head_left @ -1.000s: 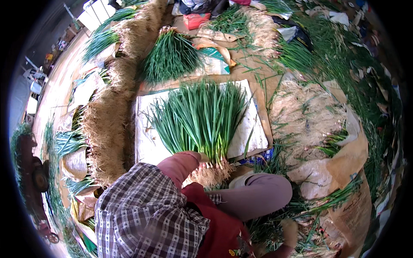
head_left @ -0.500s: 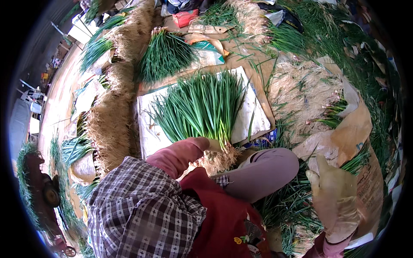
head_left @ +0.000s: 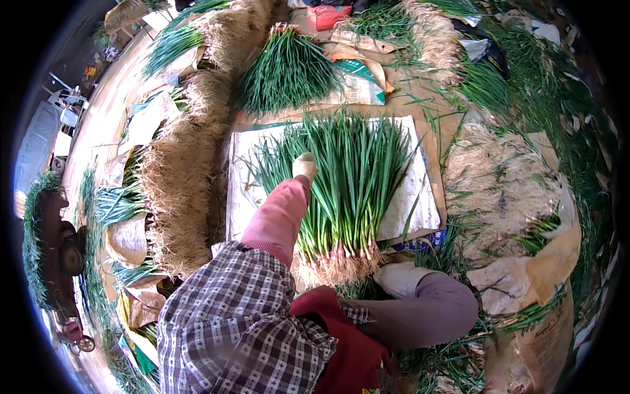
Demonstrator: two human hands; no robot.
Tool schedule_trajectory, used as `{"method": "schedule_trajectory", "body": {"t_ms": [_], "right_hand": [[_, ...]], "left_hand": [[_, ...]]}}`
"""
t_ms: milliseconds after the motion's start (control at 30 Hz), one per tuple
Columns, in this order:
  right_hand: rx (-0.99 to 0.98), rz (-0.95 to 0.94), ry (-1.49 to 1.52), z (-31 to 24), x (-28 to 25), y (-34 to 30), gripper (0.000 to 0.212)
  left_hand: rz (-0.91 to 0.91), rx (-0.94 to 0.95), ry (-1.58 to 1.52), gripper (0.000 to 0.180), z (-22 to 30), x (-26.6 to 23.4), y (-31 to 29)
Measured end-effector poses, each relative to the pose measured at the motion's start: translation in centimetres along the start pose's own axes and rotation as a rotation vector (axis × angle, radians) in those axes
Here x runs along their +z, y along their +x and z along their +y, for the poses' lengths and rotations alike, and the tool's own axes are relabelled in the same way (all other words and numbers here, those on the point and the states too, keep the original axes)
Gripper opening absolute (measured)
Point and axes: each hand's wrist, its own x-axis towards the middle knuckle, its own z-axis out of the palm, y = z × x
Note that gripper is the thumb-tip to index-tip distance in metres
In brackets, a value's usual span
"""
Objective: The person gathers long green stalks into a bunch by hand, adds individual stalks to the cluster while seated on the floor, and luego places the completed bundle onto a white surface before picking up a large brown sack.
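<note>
A wide, fanned-out bunch of scallions lies on a white sheet, its green leaves pointing away from me and its pale, hairy roots toward me. My left hand, in a light glove, reaches out of a pink sleeve onto the left part of the leaves. Its fingers are too foreshortened against the greens to show whether they grip any. My right hand lies outside the picture. One bent knee in mauve trousers is beside the root end, with a light shoe close to the roots.
Beyond the sheet lies another scallion bundle. Along the left runs a long row of bundles, roots facing inward. To the right is a root-covered pile with brown sacking. A cart stands far left.
My left hand has moved from the root end forward onto the leaves. My gloved right hand has left the view at the lower right. The scallions' roots now show more fully, as the view has shifted.
</note>
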Motion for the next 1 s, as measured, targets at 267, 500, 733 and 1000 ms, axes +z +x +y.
{"method": "schedule_trajectory", "body": {"t_ms": [267,500,733,1000], "right_hand": [[0.176,-0.191,-0.212,5.0,2.5,-0.2,0.039],[0.186,-0.238,-0.257,5.6,4.0,0.6,0.039],[0.089,-0.143,-0.337,2.1,4.4,0.7,0.036],[0.084,-0.143,-0.372,3.4,5.3,-0.1,0.034]], "left_hand": [[-0.034,0.017,0.48,0.046,-6.7,-2.5,10.0],[-0.213,-0.06,0.776,0.041,-1.2,-1.1,6.1],[-0.368,0.157,1.315,0.026,-0.5,-1.6,6.5],[0.28,-0.32,-0.297,0.002,-1.5,-1.0,1.5]]}}
